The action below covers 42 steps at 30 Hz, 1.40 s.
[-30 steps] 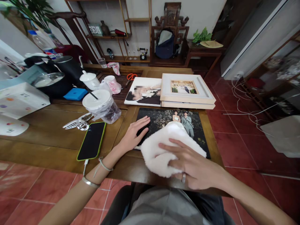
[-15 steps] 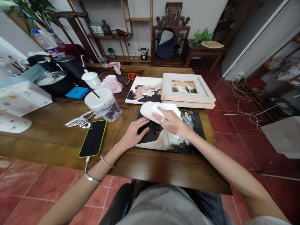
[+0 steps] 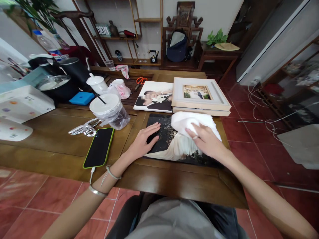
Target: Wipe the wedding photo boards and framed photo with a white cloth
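Cloth [image 3: 181,122] fills curled right hand [image 3: 208,141], spread left hand [image 3: 141,142] touching dark photo [image 3: 183,146].

On the surface [image 3: 184,181] before us, 1 print [image 3: 174,146] lies partly under the cloth [image 3: 183,122], the frame [image 3: 201,92] behind it, the phone [image 3: 99,147] and cup [image 3: 109,111] left.

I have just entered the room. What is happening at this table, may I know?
A person at the wooden table has a white cloth bunched in the right hand, over the upper right part of a dark photo print. The left hand lies open at the print's left edge, fingers on it. Just beyond the print are a white photo panel and a framed photo.
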### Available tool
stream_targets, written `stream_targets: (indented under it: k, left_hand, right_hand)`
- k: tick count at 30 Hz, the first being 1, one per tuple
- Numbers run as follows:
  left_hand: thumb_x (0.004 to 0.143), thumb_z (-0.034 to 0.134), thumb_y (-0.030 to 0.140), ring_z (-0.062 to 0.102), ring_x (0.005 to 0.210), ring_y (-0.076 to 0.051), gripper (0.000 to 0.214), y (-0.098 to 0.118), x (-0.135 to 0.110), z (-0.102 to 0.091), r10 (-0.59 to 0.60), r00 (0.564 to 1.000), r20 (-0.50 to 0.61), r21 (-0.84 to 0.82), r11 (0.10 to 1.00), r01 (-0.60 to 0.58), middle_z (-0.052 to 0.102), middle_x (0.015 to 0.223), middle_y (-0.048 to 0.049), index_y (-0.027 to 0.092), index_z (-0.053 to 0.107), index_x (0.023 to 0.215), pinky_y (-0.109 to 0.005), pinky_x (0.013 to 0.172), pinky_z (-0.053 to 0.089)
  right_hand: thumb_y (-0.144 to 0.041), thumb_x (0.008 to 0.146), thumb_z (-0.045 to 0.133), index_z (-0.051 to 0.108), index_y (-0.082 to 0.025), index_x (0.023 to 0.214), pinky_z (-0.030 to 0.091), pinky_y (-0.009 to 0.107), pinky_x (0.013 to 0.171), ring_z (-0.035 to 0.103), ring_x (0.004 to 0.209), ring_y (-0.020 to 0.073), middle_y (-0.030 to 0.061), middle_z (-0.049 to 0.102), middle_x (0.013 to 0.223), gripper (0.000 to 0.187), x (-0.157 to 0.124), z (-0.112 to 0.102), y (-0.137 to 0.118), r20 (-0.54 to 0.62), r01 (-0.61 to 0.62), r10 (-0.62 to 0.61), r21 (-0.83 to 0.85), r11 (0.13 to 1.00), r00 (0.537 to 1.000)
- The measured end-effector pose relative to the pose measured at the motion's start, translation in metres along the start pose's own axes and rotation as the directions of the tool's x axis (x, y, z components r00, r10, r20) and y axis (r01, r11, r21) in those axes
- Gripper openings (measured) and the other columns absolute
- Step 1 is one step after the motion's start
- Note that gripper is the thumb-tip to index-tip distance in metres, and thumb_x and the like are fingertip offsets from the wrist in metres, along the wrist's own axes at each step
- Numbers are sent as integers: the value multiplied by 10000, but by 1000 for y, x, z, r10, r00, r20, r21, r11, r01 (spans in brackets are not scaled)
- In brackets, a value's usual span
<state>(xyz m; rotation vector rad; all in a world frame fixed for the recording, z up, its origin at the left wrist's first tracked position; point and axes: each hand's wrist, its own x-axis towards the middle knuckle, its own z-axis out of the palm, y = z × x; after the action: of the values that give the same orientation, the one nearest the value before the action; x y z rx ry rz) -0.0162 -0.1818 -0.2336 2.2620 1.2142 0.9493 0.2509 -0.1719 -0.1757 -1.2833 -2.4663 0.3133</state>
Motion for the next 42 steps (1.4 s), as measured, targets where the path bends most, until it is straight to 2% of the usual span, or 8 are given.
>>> stream_targets:
  k: [9,14,17,19,22,31,37,42]
  left_hand:
    - [899,513,242,438,1312,-220,376,0,0,0,1,1000,2,-5,1000,-1,557,1338,-99,161,562,1263,-433,1106,354]
    - [899,514,238,441,1310,-222,372,0,0,0,3,1000,3,0,1000,-3,558,1337,-100,162,565,1260,-437,1102,361]
    - [897,518,238,443,1309,-224,370,0,-1,0,3,1000,0,-1,1000,-3,564,1331,-96,168,567,1256,-442,1100,363]
    - [896,520,235,443,1309,-222,372,0,-1,0,5,1000,0,-2,1000,-5,565,1329,-100,160,566,1257,-436,1103,360]
    - [895,521,232,440,1311,-221,376,0,-1,0,4,1000,3,-2,1000,-4,561,1334,-102,156,563,1261,-430,1106,355]
    - [893,525,237,432,1316,-222,378,0,-1,0,-7,1000,10,-8,1000,7,558,1339,-93,175,562,1264,-429,1109,351]
    - [899,515,252,436,1314,-230,375,1,-1,0,-18,1000,10,-8,1000,18,564,1332,-88,191,560,1266,-457,1103,354]
    - [902,507,266,431,1317,-237,374,1,-1,0,-16,1000,11,-14,1000,17,560,1336,-87,198,560,1266,-473,1102,351]
  right_hand:
    - [-439,920,410,438,-226,640,410,326,605,518,578,183,9,550,624,353,-40,-43,44,9,-159,159,142,977,987]
    - [-385,809,613,496,-216,693,398,284,493,484,523,154,-15,523,589,236,-42,-40,48,-306,-198,244,172,965,920]
    - [-263,781,620,542,-204,748,495,332,599,600,670,210,50,640,769,103,-43,-33,44,-398,-59,37,-42,997,917]
    - [-169,814,546,528,-205,665,510,427,815,617,971,274,100,654,1059,154,-43,-31,36,-321,92,-151,-190,977,935]
    - [-86,845,503,531,-187,603,295,587,1064,338,1340,322,66,454,1419,264,-38,-29,22,-166,252,-314,-313,916,935]
    - [23,613,540,627,-174,718,246,582,1095,257,1377,336,97,350,1481,239,-29,-1,42,22,218,-222,-297,930,975]
    - [-97,697,521,598,-176,703,112,710,1048,164,1396,377,100,311,1499,110,-26,-4,51,76,248,-237,-229,941,969]
    - [-102,733,485,605,-174,749,178,686,1043,187,1395,363,116,373,1469,141,-25,-3,50,100,240,-222,-237,941,970]
